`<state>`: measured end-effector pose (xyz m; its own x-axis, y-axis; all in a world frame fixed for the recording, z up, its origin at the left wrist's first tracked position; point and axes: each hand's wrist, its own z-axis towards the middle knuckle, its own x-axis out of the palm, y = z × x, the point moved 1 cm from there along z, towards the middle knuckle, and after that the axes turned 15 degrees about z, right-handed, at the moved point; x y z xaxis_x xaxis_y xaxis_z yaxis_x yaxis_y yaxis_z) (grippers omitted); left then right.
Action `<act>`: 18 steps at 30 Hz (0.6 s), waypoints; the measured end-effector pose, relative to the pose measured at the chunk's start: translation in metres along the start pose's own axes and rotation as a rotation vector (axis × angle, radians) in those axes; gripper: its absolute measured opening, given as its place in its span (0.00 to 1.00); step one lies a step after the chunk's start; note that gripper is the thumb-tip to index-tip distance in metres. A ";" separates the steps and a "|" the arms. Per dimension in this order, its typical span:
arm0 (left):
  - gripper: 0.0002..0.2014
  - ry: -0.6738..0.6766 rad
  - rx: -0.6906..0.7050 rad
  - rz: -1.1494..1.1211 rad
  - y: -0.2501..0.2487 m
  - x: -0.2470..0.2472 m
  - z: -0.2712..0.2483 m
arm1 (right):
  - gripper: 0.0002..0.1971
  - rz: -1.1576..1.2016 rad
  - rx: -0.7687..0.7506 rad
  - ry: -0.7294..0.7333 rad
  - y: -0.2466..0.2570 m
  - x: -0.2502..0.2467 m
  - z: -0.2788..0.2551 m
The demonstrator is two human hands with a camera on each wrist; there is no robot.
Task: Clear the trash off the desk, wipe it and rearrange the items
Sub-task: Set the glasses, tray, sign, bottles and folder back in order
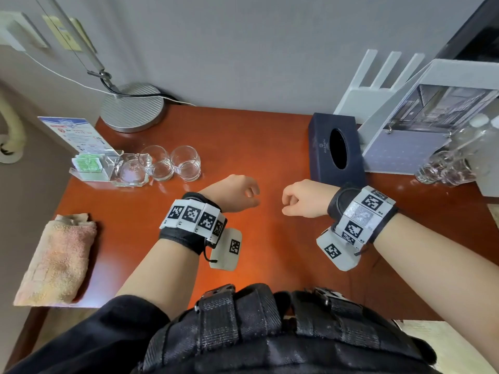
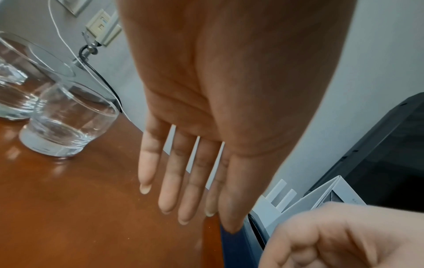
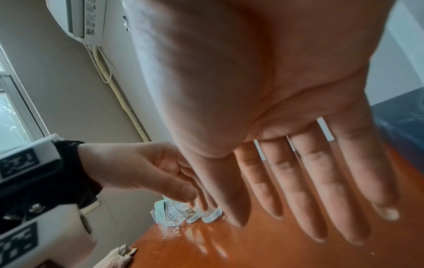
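The water bottles [image 1: 469, 147] blur at the head view's right edge, their count unclear.

On the counter [image 1: 270, 147], a lamp base [image 1: 132, 107] stands back left, two glasses [image 1: 172, 163] sit right of a leaflet holder [image 1: 93, 164], a folded towel [image 1: 56, 260] lies front left, and a tissue box [image 1: 336, 149] rests right, beside a stand-up calendar [image 1: 415, 130].

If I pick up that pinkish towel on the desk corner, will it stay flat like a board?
Probably not. The towel looks like soft folded cloth with rumpled edges, so it would likely droop and unfold. It seems light, and unlikely to slip or roll.
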<state>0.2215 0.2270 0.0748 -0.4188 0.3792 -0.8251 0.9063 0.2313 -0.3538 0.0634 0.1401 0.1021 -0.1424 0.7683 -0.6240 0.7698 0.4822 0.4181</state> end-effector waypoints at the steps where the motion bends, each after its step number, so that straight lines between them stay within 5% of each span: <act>1: 0.13 0.002 0.005 0.002 -0.003 -0.001 0.002 | 0.15 0.007 0.009 -0.004 -0.003 -0.001 -0.002; 18: 0.15 0.074 0.123 0.111 0.008 -0.012 0.021 | 0.15 0.157 0.084 -0.101 -0.008 0.016 -0.001</act>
<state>0.2353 0.2055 0.0730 -0.3146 0.4622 -0.8291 0.9454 0.0747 -0.3172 0.0544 0.1484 0.0891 0.0435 0.7833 -0.6201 0.8277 0.3193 0.4615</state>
